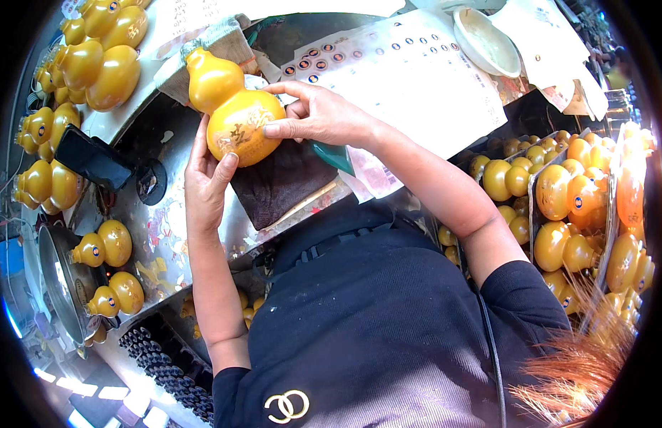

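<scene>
Hands crowd the metal worktop's [167, 235] near edge, left hand [206, 182] cupping and right hand [320, 114] pressing fingertips onto a yellow gourd bottle [234, 107] over a dark cloth [281, 182], while trays [534, 207] rightward hold more gourds [566, 196].

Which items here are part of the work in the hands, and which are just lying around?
In hand:
left hand
right hand
yellow gourd
dark cloth
sticker sheet

Lying about:
black phone
white bowl
boxed gourds
stacked gourds
</scene>
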`<state>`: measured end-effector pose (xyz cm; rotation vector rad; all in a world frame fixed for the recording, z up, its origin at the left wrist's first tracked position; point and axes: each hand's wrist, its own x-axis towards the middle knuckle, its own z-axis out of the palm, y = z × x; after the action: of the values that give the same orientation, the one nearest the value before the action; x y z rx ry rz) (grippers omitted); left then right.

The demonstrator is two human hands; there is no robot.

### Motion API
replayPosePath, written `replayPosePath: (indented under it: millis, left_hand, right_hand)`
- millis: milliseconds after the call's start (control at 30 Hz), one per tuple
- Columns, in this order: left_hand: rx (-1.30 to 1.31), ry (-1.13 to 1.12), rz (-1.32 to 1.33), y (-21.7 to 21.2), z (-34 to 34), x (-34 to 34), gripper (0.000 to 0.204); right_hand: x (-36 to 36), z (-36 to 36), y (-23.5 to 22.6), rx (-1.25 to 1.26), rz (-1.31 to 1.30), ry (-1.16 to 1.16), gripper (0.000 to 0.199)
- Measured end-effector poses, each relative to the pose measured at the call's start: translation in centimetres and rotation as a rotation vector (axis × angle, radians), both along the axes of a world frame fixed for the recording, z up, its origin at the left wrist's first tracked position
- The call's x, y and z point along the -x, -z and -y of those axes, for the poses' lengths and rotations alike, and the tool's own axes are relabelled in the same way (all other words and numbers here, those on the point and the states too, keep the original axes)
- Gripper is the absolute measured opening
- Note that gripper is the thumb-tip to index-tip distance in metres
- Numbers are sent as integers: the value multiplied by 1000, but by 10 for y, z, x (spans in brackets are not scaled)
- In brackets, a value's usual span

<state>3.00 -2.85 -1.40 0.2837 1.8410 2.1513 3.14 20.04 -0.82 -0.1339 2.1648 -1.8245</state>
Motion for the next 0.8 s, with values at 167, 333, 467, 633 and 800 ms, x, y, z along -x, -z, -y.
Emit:
replayPosePath:
  millis: [167, 333, 467, 633, 800]
  left_hand:
    - [8, -2, -10, 2, 1, 1, 81]
    - [36, 9, -19, 4, 2, 1, 82]
    - [46, 12, -27, 5, 4, 2, 83]
    - [21, 2, 15, 5, 5, 4, 84]
    - [26, 27, 16, 1, 4, 3, 84]
  right_hand:
    - [1, 0, 6, 29, -25, -2, 76]
    - [1, 0, 6, 43, -17, -5, 71]
    - [2, 2, 8, 35, -18, 6, 69]
    - [1, 3, 12, 31, -41, 19, 69]
    - [1, 2, 12, 30, -38, 11, 69]
